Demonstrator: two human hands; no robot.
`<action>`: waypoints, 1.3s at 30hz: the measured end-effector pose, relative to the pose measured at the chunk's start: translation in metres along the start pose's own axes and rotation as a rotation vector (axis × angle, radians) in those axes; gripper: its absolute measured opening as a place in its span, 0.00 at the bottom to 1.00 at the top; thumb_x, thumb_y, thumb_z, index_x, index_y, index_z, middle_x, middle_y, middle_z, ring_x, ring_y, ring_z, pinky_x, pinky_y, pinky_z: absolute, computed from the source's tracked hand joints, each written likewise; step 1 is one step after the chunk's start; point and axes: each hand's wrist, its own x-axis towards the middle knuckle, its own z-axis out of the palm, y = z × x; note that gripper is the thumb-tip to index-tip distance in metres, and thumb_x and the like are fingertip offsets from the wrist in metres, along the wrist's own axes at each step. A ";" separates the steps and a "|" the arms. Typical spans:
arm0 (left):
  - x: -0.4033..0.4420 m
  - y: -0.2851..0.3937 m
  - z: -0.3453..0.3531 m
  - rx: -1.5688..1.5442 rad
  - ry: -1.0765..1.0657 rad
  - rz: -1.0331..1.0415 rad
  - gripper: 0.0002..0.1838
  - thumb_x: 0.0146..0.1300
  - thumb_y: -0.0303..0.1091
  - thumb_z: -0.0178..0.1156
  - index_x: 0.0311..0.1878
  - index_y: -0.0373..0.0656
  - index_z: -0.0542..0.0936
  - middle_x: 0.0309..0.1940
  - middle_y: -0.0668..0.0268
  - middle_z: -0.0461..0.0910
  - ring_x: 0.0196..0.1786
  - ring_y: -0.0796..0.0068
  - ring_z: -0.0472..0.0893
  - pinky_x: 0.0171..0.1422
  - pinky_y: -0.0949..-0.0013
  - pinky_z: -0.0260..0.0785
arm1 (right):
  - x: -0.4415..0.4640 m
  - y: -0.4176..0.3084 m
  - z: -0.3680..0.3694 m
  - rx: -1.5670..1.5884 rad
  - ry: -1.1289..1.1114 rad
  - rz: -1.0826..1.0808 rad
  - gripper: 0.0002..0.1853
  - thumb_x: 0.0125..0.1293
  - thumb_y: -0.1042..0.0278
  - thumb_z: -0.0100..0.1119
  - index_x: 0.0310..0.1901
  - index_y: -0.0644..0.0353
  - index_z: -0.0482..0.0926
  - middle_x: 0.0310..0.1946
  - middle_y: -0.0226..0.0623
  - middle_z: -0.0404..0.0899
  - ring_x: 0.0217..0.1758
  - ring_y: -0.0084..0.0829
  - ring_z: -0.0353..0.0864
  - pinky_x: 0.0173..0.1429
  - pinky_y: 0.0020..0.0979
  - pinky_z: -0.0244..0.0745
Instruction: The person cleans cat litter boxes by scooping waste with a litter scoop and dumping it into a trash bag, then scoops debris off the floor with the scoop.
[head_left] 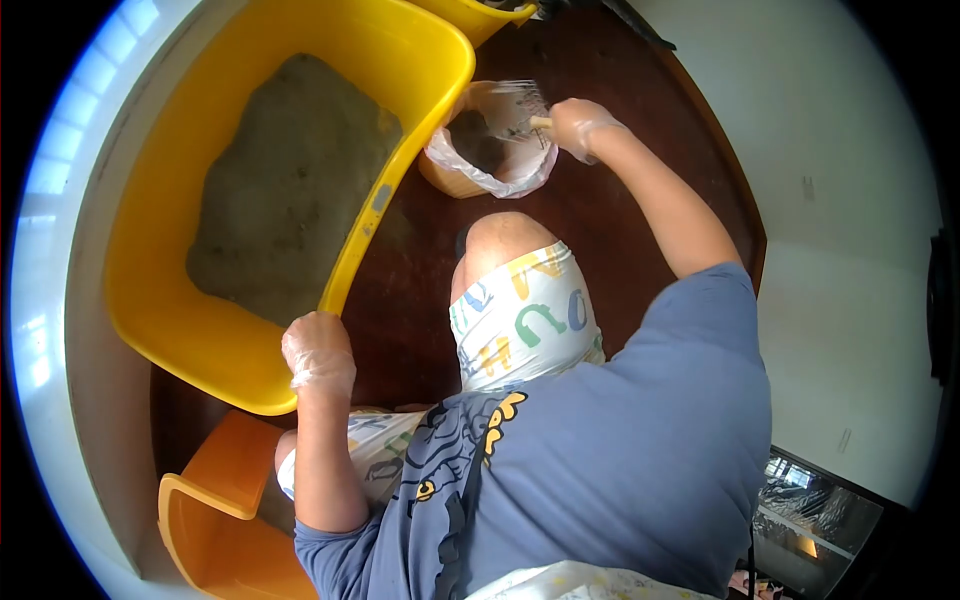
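My left hand (318,350), in a clear plastic glove, is closed on the near rim of a large yellow tub (150,290). Grey, sand-like litter (290,190) with a few dark specks covers the tub's floor. Also gloved, my right hand (588,127) grips the pale handle of a slotted scoop (520,105). The scoop's head is blurred and lies over the opening of a small bin lined with a whitish plastic bag (520,180). The bin's tan side (447,178) shows beneath the bag, close to the tub's right rim.
An orange plastic chair or stool (215,480) stands at the lower left, below the tub. Another yellow piece (475,15) is at the top. The floor (660,170) is dark red-brown, with a pale wall (840,200) on the right. A glass-fronted cabinet (815,525) sits lower right.
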 end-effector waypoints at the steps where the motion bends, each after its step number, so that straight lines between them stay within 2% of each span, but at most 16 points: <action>1: 0.001 -0.002 0.003 -0.009 -0.001 0.009 0.07 0.66 0.34 0.65 0.40 0.48 0.91 0.35 0.64 0.90 0.40 0.66 0.90 0.41 0.66 0.83 | -0.003 -0.012 -0.008 -0.042 -0.069 0.027 0.18 0.71 0.57 0.57 0.49 0.64 0.87 0.49 0.51 0.86 0.51 0.45 0.88 0.53 0.41 0.83; 5: -0.001 -0.003 0.002 0.003 -0.022 0.002 0.07 0.66 0.34 0.65 0.42 0.47 0.91 0.35 0.63 0.90 0.40 0.66 0.90 0.41 0.66 0.83 | 0.007 -0.018 0.007 -0.206 -0.033 -0.039 0.15 0.70 0.62 0.60 0.50 0.61 0.87 0.51 0.46 0.87 0.54 0.43 0.88 0.55 0.40 0.83; 8: -0.003 -0.004 0.001 0.006 -0.012 0.011 0.07 0.66 0.33 0.64 0.41 0.47 0.91 0.35 0.64 0.90 0.40 0.65 0.90 0.41 0.66 0.83 | 0.000 -0.028 0.001 -0.196 -0.067 -0.046 0.14 0.69 0.65 0.60 0.50 0.60 0.87 0.52 0.46 0.87 0.55 0.43 0.87 0.55 0.41 0.83; 12: -0.002 -0.004 0.008 -0.023 0.024 0.001 0.07 0.65 0.32 0.64 0.39 0.47 0.91 0.36 0.63 0.90 0.40 0.65 0.90 0.41 0.66 0.83 | 0.004 -0.028 -0.001 -0.209 -0.028 -0.027 0.16 0.72 0.57 0.60 0.51 0.59 0.87 0.52 0.46 0.86 0.55 0.44 0.87 0.56 0.42 0.82; 13: 0.000 -0.004 0.012 -0.048 0.028 -0.005 0.06 0.64 0.31 0.64 0.38 0.47 0.91 0.36 0.62 0.90 0.41 0.64 0.90 0.42 0.65 0.83 | 0.000 -0.029 -0.013 -0.230 -0.125 -0.014 0.19 0.74 0.52 0.59 0.52 0.60 0.87 0.53 0.48 0.86 0.56 0.45 0.86 0.57 0.43 0.82; 16: 0.002 -0.006 0.010 -0.086 0.036 -0.009 0.06 0.62 0.30 0.64 0.37 0.48 0.90 0.36 0.62 0.89 0.42 0.64 0.90 0.43 0.65 0.83 | -0.018 -0.026 -0.058 -0.211 -0.087 0.058 0.22 0.72 0.48 0.60 0.51 0.61 0.87 0.52 0.51 0.85 0.56 0.47 0.86 0.57 0.43 0.81; 20: -0.002 -0.006 0.010 -0.103 0.046 0.001 0.07 0.61 0.29 0.64 0.37 0.49 0.90 0.36 0.63 0.89 0.42 0.65 0.90 0.43 0.65 0.82 | -0.063 -0.012 -0.143 -0.169 0.061 0.180 0.18 0.71 0.56 0.61 0.49 0.63 0.87 0.47 0.54 0.86 0.50 0.49 0.88 0.53 0.41 0.82; 23: -0.002 -0.007 0.013 -0.120 0.051 0.023 0.07 0.60 0.30 0.65 0.36 0.53 0.91 0.35 0.66 0.90 0.40 0.67 0.90 0.39 0.66 0.81 | -0.082 -0.020 -0.184 -0.019 0.264 0.050 0.15 0.69 0.60 0.60 0.43 0.66 0.85 0.37 0.54 0.86 0.41 0.50 0.87 0.49 0.44 0.80; 25: -0.002 -0.007 0.014 -0.114 0.055 0.021 0.07 0.60 0.31 0.65 0.36 0.55 0.91 0.34 0.68 0.90 0.39 0.68 0.90 0.37 0.67 0.80 | -0.076 -0.050 -0.184 0.115 0.458 -0.171 0.14 0.69 0.61 0.58 0.41 0.67 0.82 0.31 0.53 0.83 0.36 0.51 0.84 0.46 0.47 0.77; 28: -0.001 -0.005 0.018 -0.066 0.029 0.019 0.07 0.59 0.31 0.66 0.35 0.55 0.91 0.32 0.70 0.89 0.38 0.70 0.90 0.32 0.68 0.76 | -0.020 -0.102 -0.155 0.222 0.442 -0.460 0.15 0.71 0.61 0.56 0.45 0.66 0.82 0.35 0.54 0.84 0.38 0.52 0.84 0.47 0.47 0.77; 30: -0.001 -0.004 0.018 -0.048 0.034 0.022 0.06 0.58 0.31 0.66 0.35 0.54 0.91 0.31 0.70 0.89 0.37 0.71 0.89 0.30 0.68 0.75 | 0.012 -0.145 -0.126 0.222 0.304 -0.518 0.15 0.71 0.62 0.54 0.44 0.66 0.83 0.39 0.54 0.84 0.41 0.52 0.84 0.51 0.47 0.77; 32: 0.002 -0.003 0.024 -0.076 0.056 0.018 0.05 0.55 0.30 0.67 0.33 0.53 0.90 0.30 0.69 0.88 0.36 0.70 0.89 0.32 0.68 0.76 | 0.026 -0.198 -0.114 0.011 0.120 -0.485 0.16 0.69 0.63 0.54 0.48 0.65 0.84 0.45 0.55 0.85 0.46 0.52 0.86 0.55 0.45 0.78; 34: 0.002 -0.002 0.028 -0.068 0.059 0.010 0.05 0.53 0.30 0.68 0.31 0.53 0.90 0.29 0.69 0.87 0.35 0.70 0.88 0.33 0.68 0.76 | 0.064 -0.232 -0.088 -0.166 0.068 -0.476 0.16 0.66 0.66 0.57 0.50 0.64 0.85 0.49 0.55 0.86 0.52 0.51 0.86 0.58 0.43 0.79; 37: 0.001 0.001 0.033 -0.039 0.067 -0.007 0.05 0.53 0.31 0.68 0.31 0.54 0.89 0.28 0.70 0.86 0.35 0.72 0.87 0.32 0.69 0.73 | 0.126 -0.259 -0.060 -0.374 0.021 -0.532 0.18 0.65 0.63 0.63 0.52 0.65 0.86 0.51 0.55 0.85 0.55 0.51 0.85 0.60 0.42 0.79; 39: -0.001 0.000 0.032 -0.028 0.104 -0.026 0.05 0.53 0.31 0.67 0.32 0.54 0.89 0.29 0.71 0.86 0.36 0.72 0.87 0.32 0.69 0.73 | 0.158 -0.270 -0.059 -0.396 -0.040 -0.546 0.19 0.64 0.60 0.67 0.51 0.66 0.86 0.51 0.53 0.85 0.54 0.51 0.86 0.59 0.42 0.79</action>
